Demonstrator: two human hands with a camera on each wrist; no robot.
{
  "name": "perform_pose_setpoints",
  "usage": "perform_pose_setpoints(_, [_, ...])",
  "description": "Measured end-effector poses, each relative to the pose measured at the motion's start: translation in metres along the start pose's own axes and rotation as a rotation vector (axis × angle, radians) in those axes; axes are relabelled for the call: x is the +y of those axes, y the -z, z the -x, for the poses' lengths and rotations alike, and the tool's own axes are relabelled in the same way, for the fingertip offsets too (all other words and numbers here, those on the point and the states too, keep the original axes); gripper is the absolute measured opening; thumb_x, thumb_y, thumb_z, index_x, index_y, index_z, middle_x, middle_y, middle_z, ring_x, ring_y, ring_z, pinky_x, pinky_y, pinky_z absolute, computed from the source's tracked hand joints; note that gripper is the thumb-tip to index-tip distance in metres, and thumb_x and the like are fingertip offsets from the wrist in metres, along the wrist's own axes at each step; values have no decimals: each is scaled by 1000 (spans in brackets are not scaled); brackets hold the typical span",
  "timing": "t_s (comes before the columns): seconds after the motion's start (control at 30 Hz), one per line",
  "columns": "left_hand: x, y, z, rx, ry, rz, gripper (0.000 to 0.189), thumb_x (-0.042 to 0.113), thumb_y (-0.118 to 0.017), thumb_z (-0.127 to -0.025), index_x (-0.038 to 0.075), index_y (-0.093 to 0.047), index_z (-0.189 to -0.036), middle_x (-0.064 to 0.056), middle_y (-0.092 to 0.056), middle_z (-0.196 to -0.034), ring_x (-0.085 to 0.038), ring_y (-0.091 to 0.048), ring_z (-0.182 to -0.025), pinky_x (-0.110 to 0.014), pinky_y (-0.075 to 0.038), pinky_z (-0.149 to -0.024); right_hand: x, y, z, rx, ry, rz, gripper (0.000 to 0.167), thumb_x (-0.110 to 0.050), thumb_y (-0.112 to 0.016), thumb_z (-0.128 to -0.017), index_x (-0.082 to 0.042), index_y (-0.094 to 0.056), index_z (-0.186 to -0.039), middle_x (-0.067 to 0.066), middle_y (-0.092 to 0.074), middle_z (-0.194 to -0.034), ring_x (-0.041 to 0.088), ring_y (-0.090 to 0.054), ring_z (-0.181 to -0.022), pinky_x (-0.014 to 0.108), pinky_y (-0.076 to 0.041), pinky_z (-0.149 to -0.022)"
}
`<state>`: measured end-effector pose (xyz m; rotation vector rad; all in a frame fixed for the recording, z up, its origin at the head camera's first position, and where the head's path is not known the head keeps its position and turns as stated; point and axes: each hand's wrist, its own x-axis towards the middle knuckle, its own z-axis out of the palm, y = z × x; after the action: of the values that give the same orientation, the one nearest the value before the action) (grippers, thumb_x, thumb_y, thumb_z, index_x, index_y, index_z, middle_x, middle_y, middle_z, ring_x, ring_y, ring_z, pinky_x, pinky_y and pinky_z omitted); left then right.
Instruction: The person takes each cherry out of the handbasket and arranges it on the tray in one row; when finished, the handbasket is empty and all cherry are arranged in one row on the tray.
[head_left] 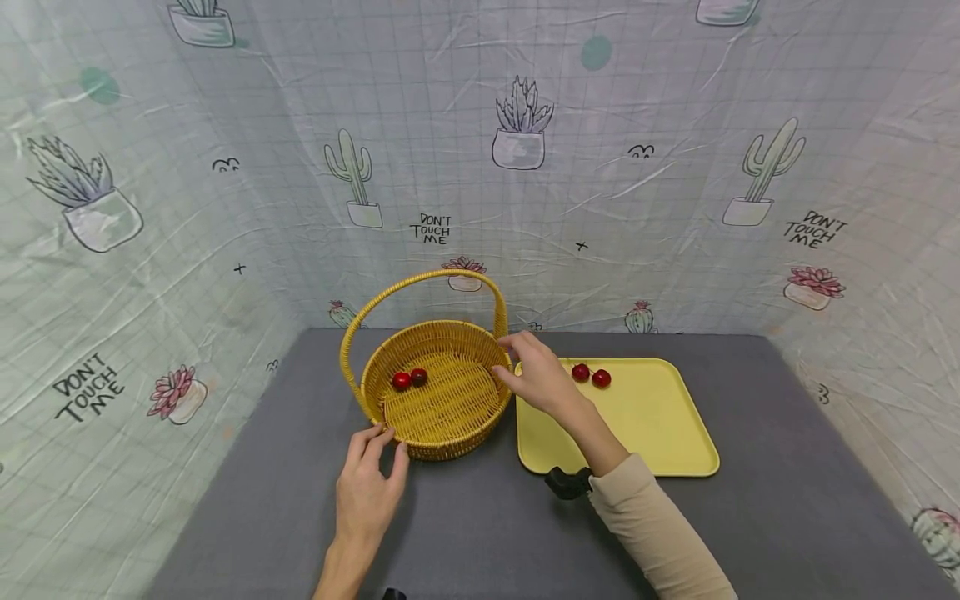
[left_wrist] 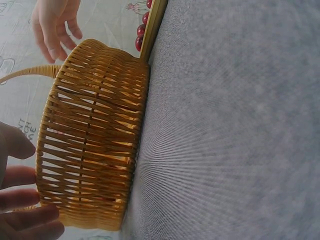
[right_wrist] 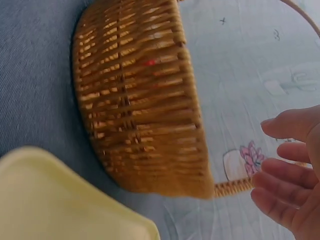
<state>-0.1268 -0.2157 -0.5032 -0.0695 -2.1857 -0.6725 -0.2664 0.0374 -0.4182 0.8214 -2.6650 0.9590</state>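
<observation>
A yellow woven basket (head_left: 442, 433) with a tall arched handle (head_left: 427, 279) stands on the grey table. Inside it, toward the left, lie a bright red cherry (head_left: 401, 382) and a darker cherry (head_left: 419, 377). My left hand (head_left: 369, 483) is at the basket's near-left rim; in the left wrist view its spread fingers (left_wrist: 30, 217) reach the rim, though firm contact is hard to tell. By the right rim, close to the handle's base, hovers my right hand (head_left: 542, 375), fingers loosely bent and holding nothing. In the right wrist view these fingers (right_wrist: 282, 175) are apart from the basket wall.
Right of the basket lies a yellow tray (head_left: 645, 425), partly behind the right forearm. Cherries (head_left: 601, 378) rest near its far-left part. A hanging cloth (head_left: 450, 183) with printed plants encloses the back and sides of the grey table (head_left: 465, 533).
</observation>
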Motion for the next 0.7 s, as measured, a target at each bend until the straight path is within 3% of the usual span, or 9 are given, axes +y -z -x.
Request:
perform_pose_setpoints(0.43, [1, 1, 0, -5, 7, 5, 23, 5, -78, -84, -5, -74, -104, -17, -66, -110, -33, -71, -99, -42, -60, -70, -16, -29, -23, -96, -17, -68, 42, -24, -69, -95, -6, -61, -132, 11, -62, -121, 30, -62, -99, 35, -52, -77])
perform_pose_setpoints(0.7, [1, 2, 0, -11, 12, 0, 24, 6, -78, -84, -5, -74, -105, -17, -66, -111, -33, -71, -98, -42, -60, -70, -16, -46, -35, -126, -22, -55, 42, -25, -67, -96, -7, -60, -133, 12, -61, -123, 25, -62, -100, 36, -54, -82])
